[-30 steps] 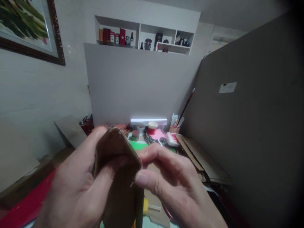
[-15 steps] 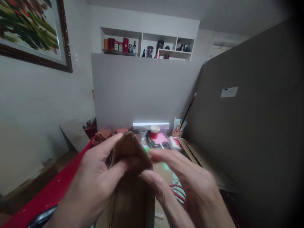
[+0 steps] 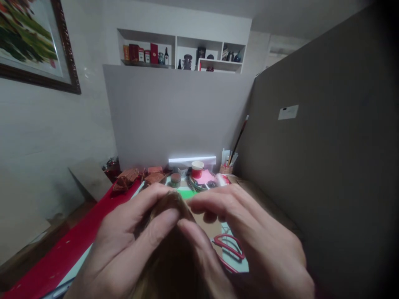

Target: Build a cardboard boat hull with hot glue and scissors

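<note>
A folded piece of brown cardboard (image 3: pixel 171 259) rises from the bottom of the view to a peaked, rough-edged tip. My left hand (image 3: pixel 124 238) grips its left side, thumb inside the fold and fingers behind. On the right edge, close to the tip, my right hand (image 3: pixel 252 232) pinches it between thumb and index finger; the other fingers are curled. Both thumb tips almost meet. Red-handled scissors (image 3: pixel 233 246) lie partly hidden behind my right hand. The lower part of the cardboard is dark and blurred.
Behind the hands stand a red-and-white paper cup (image 3: pixel 197 170), a small jar (image 3: pixel 175 180) and several reddish-brown woven-looking pieces (image 3: pixel 127 179). A pen holder (image 3: pixel 226 168) is at the back right. Grey panels (image 3: pixel 177 112) close off the back and right. Red cloth (image 3: pixel 59 245) edges the left.
My right thumb and index finger have closed onto the cardboard's right edge. The folded tip has narrowed and sits lower. The view has shifted, showing more of the scissors.
</note>
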`<state>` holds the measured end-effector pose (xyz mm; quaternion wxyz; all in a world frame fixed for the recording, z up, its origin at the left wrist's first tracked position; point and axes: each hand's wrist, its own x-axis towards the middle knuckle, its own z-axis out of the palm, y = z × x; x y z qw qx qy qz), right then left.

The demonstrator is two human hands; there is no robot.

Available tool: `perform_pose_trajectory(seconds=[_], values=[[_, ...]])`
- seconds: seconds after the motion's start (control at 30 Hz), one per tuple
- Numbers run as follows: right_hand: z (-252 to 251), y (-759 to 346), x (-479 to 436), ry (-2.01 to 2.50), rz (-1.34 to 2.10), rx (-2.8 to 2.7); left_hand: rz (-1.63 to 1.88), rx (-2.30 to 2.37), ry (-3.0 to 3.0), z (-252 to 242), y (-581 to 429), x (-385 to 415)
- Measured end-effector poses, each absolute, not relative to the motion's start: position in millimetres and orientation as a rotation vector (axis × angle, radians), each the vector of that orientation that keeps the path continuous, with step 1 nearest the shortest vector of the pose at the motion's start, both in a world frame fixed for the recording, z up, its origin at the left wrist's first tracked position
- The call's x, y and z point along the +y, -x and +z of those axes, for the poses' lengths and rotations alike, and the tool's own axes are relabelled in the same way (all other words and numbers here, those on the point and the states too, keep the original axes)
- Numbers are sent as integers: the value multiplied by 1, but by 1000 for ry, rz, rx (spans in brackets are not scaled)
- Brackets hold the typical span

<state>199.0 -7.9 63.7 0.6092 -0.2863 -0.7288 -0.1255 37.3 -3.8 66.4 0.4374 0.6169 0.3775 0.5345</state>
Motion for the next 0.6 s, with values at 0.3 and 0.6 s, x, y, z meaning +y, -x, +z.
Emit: perform_pose_trajectory(seconds=[0.3, 0.6], values=[[63, -193, -14, 679, -268, -1696, 1592, 795, -1539, 62, -43, -1], [60, -181, -11, 626, -659, -1575, 1622, 966, -1915, 52, -24, 8]])
